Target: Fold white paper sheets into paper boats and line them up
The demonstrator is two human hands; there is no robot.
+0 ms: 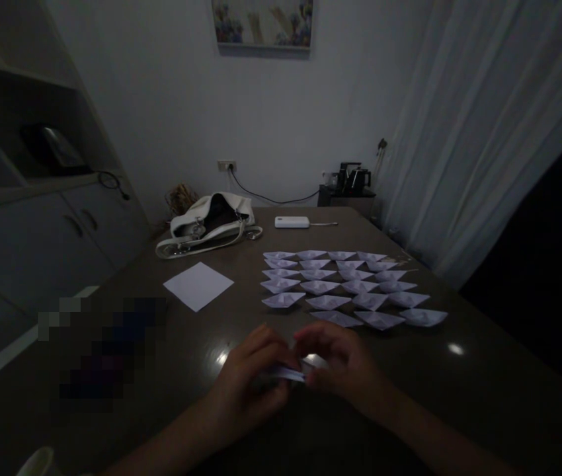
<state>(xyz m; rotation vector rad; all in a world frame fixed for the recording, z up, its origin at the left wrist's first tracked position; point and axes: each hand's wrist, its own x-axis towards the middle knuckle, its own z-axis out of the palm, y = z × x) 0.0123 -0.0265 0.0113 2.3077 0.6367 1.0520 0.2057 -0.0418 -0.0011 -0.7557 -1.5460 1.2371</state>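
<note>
Between my two hands, just above the dark table [201,350], is a small piece of folded white paper [288,373]. My left hand [256,370] is closed around its left part, with the thumb below and the fingers on top. The thumb and fingers of my right hand [338,360] pinch its right end. Much of the paper is hidden by the fingers, so its full shape does not show. Just beyond my hands stand several rows of folded paper boats [329,302]. A flat square sheet of white paper [198,285] lies to the left of them.
A white handbag [216,218] lies open at the far left of the table. Beside it is a white power bank [291,223] with a short cord. A pixelated patch covers the table's left side. A cup rim [38,461] shows at the bottom left.
</note>
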